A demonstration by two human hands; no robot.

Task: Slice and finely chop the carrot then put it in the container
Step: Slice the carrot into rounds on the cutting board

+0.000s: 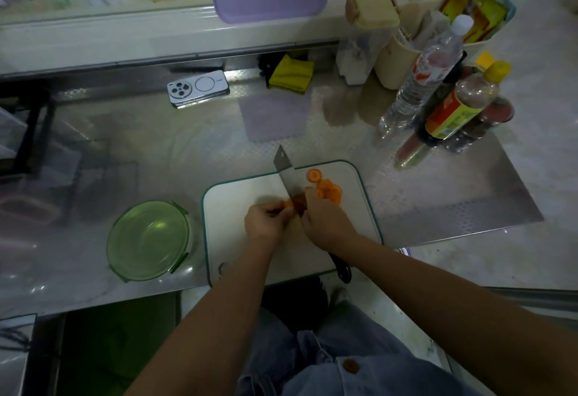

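I'm slicing: my left hand (264,219) pinches the carrot stub (289,204) on the board (237,195), my right hand (325,217) grips the knife (286,176) against it. Slices (328,192) lie right; fine chopping comes next, green container (148,240) waits left

The round carrot slices (328,190) are coloured orange, the rectangular plastic board (355,208) white, edged teal, the round translucent container (147,239) green.

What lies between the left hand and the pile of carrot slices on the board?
The knife, gripped by the right hand, stands between them, as the head view shows.
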